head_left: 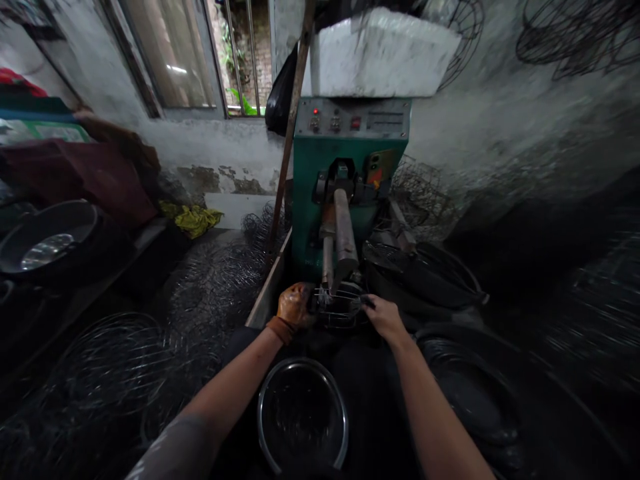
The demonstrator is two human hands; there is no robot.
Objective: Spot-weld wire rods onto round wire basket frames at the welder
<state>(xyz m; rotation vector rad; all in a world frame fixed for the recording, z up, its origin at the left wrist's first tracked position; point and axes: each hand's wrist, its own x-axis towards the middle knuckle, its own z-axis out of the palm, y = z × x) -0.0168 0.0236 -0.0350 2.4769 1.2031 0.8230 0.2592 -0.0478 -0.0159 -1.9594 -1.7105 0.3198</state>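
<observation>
Under green machine's steel rods, gloved left hand point(295, 305), bare right hand point(384, 315), grips closed on wire cage point(339, 305)

A small wire cage frame point(339, 305), thin bright metal rods crossing inside a rounded rim, sits level under the tips of the green welding machine's two arms point(344, 237), gripped at both sides

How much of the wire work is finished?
Done, by the look: heaps of round black wire frames at the left. In hand: the gloved left hand and bare right hand hold a small wire grille under the green machine's metal bars. How many remain is unclear.
</observation>
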